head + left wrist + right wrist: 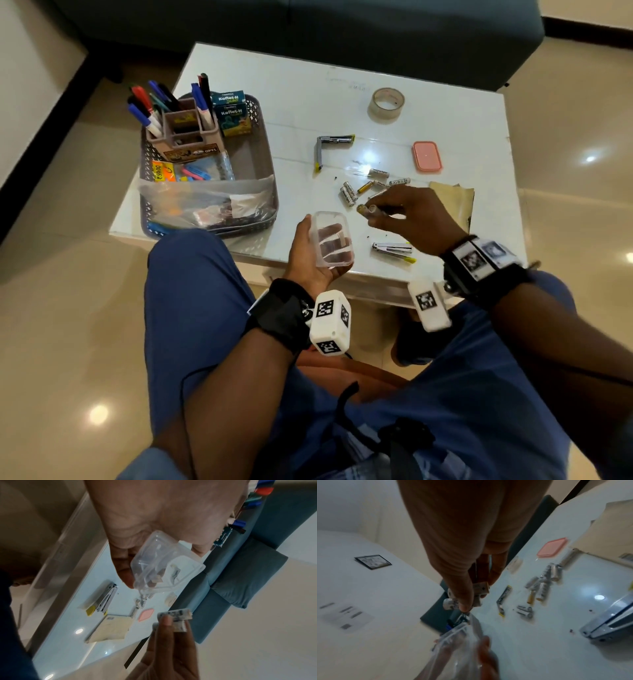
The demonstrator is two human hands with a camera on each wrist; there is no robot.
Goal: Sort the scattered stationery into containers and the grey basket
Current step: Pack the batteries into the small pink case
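My left hand (pixel 310 260) grips a small clear plastic container (pixel 331 238) at the table's near edge; the left wrist view shows the container (pixel 164 563) held in my palm. My right hand (pixel 404 216) pinches a few batteries (pixel 368 209) just right of the container; their ends stick out past my fingers, as seen for the batteries (pixel 175 619) and for the batteries (pixel 477 595). Several loose batteries (pixel 363 188) lie on the white table (pixel 308 102) beyond my hand. The grey basket (pixel 253 161) stands at the left with a pen holder (pixel 186 128) in it.
A pink lid (pixel 426 156) lies at the right, a tape roll (pixel 386 103) at the back. One open stapler (pixel 329 147) is mid-table, another stapler (pixel 394 249) near my right wrist. A brown envelope (pixel 455 198) lies at the right. A plastic bag (pixel 209 202) fills the basket's front.
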